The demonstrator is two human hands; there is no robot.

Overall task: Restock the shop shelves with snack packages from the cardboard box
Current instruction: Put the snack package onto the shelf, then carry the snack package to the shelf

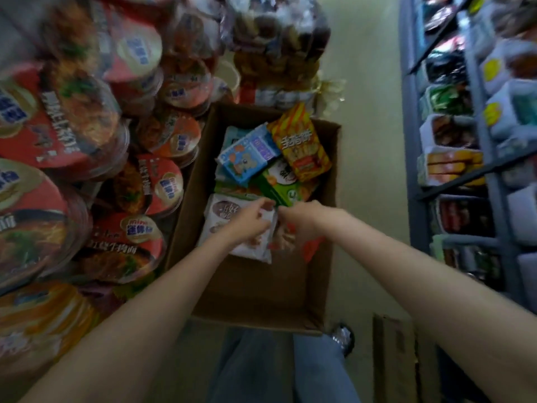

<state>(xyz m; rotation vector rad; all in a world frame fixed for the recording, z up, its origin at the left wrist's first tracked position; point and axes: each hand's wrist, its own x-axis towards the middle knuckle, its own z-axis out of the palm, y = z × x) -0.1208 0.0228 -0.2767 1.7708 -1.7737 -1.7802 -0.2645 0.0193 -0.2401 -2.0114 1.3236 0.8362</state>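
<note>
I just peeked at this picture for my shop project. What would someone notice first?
First, the two bare arms reaching down the middle: the left hand and right hand meet over a white snack packet in the open cardboard box. Then the big stack of red noodle bowls filling the left side.

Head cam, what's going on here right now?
A person leans over an open cardboard box on the shop floor, both hands inside. The left hand and right hand each have a grip on a white snack package at the near end of the pile. Blue, green and orange packs are in the box too. Shelves stand to the right, noodle bowls on the left.
</note>
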